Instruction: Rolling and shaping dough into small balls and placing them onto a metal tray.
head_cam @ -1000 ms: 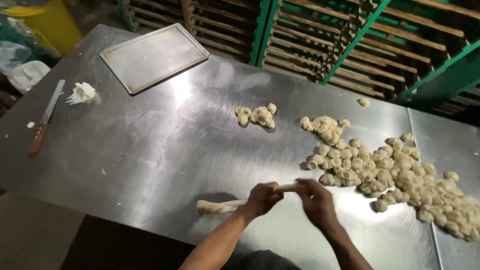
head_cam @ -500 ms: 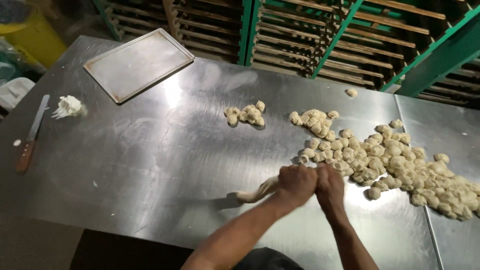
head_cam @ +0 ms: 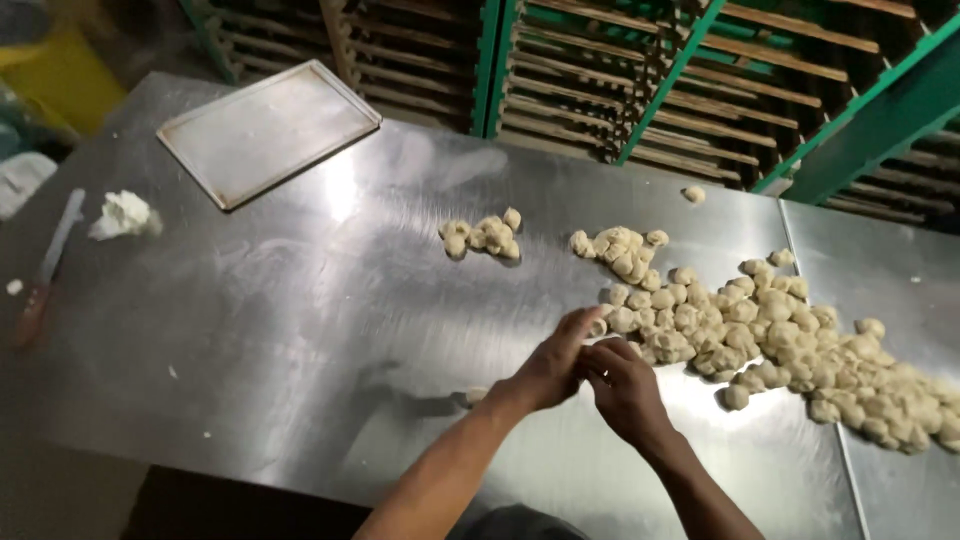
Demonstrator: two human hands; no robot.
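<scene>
— Shiny metal table (head_cam: pixel 300 330). What's near its front edge?

— Left hand (head_cam: pixel 552 368) and right hand (head_cam: pixel 625 390), touching, both pinched shut on dough (head_cam: pixel 476 396) poking out left.

— And farther back?

— Big pile (head_cam: pixel 760 330) toward the right edge, small lumps (head_cam: pixel 482 236) mid-table, knife (head_cam: pixel 45 270) by the left edge, tray (head_cam: pixel 268 130) at the far left corner.

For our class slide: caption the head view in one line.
Two hands, left hand and right hand, meet beside dough pieces on a steel table.
</scene>
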